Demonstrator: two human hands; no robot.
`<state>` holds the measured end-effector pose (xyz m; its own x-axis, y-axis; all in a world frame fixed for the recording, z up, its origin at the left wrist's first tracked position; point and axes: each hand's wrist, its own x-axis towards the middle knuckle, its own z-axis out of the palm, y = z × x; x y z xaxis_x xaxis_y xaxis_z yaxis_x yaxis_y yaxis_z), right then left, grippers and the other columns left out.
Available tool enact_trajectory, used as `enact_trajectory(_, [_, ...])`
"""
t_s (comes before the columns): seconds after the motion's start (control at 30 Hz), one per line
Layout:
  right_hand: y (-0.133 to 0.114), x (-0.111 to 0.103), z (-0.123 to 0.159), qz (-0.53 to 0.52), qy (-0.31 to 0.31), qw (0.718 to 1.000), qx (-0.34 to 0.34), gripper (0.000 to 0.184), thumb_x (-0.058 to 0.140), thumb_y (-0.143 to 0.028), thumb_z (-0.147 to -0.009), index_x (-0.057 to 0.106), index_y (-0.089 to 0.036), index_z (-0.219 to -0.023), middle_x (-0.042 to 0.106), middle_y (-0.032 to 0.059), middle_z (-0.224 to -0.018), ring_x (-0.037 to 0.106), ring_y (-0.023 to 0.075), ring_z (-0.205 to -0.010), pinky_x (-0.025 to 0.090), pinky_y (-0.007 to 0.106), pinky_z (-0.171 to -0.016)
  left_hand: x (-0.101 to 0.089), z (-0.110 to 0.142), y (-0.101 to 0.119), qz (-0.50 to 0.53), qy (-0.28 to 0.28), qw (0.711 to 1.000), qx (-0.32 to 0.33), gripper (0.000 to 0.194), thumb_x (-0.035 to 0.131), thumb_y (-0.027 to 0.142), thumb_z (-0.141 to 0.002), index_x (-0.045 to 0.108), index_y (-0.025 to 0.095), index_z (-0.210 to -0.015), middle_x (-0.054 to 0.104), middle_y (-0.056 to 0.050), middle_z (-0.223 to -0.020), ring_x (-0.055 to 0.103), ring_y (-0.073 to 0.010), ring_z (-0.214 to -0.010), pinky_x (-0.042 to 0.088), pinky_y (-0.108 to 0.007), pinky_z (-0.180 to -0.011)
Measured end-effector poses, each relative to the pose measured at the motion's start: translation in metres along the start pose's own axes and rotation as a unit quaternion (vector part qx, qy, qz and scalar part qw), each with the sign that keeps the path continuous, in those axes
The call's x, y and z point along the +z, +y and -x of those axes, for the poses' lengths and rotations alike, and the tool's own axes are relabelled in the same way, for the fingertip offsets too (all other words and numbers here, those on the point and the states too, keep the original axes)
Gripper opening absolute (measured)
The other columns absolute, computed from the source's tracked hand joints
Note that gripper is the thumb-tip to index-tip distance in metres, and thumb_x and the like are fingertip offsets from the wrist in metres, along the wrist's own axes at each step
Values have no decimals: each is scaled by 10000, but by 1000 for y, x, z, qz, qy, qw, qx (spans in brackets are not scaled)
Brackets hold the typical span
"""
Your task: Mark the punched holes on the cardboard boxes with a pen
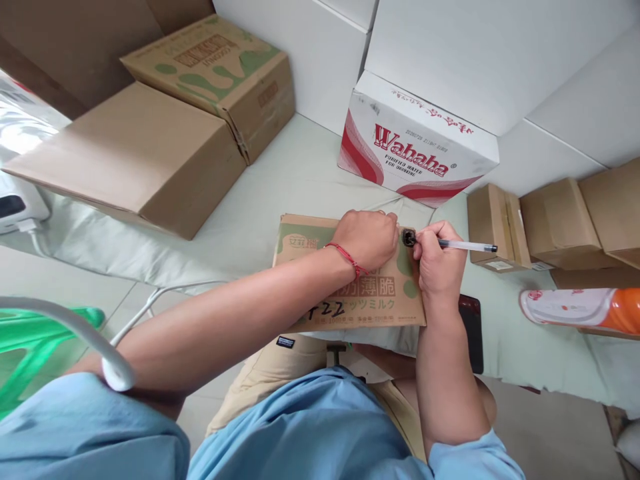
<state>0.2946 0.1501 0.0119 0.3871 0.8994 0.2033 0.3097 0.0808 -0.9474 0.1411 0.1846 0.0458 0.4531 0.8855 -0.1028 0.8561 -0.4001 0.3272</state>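
Observation:
My right hand (pixel 441 257) is closed around a slim pen (pixel 473 247) with a clear barrel and a black end pointing right. A small dark, squarish piece (pixel 409 237) sits at its fingertips, between my two hands; its kind is unclear. My left hand (pixel 367 239), with a red cord bracelet (pixel 347 257) at the wrist, is curled into a fist just left of that piece. Anything inside those fingers is hidden. Both hands are over a brown printed cardboard box (pixel 411 310) with green patches and handwritten black digits, at the table's near edge.
Behind the hands stands a white and red Wahaha water carton (pixel 410 147). Brown boxes (pixel 135 147) fill the left, and more cartons (pixel 560 213) line the right beside an orange-capped bottle (pixel 575 308). A dark flat object (pixel 471 333) lies by my right forearm. A white curved tube (pixel 75 327) crosses the lower left.

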Motion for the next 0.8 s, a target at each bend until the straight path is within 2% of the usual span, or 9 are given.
enact_trajectory(0.17, [-1,0,0,-3,-6,1000,0,104,642,-240,-835,621,-232,-733,597,-72,-571,510,102,-542,392,241,-575,0,-1,0,7,1,1000,4,440,356,279,-1131,727,130,-1315,813,-194,-1235,801,-362,-1128,572,-446,-894])
enact_trajectory(0.27, [2,-2,0,27,-18,999,-2,144,635,-249,-846,597,-236,-708,553,-74,-540,471,108,-524,359,246,-551,1,-1,-1,10,2,1000,3,452,349,283,-1131,727,129,-1326,809,-203,-1246,796,-367,-1128,570,-452,-892])
enact_trajectory(0.4, [3,-2,1,44,9,999,-5,156,624,-241,-831,581,-240,-681,491,-78,-519,431,114,-513,305,257,-520,1,0,-1,14,3,1000,1,452,353,284,-1130,734,136,-1324,813,-200,-1236,796,-355,-1132,569,-440,-902])
enact_trajectory(0.47, [1,-1,2,25,16,999,-10,151,626,-239,-822,582,-239,-677,499,-79,-519,428,110,-508,314,256,-525,1,0,-1,15,4,1000,1,452,357,289,-1130,737,141,-1323,813,-199,-1235,794,-352,-1137,568,-439,-913])
enact_trajectory(0.6, [-3,1,2,2,-12,1000,-11,146,637,-242,-822,592,-235,-683,549,-72,-527,459,106,-515,358,250,-553,1,-1,-1,17,5,1000,2,453,360,285,-1127,739,136,-1325,813,-201,-1230,795,-359,-1135,571,-444,-907])
enact_trajectory(0.8, [5,-3,1,37,-5,999,-6,145,619,-253,-821,582,-239,-682,475,-76,-538,409,114,-524,293,264,-517,2,-1,-1,17,9,1000,3,454,357,286,-1132,740,133,-1322,811,-204,-1240,795,-368,-1147,571,-460,-923])
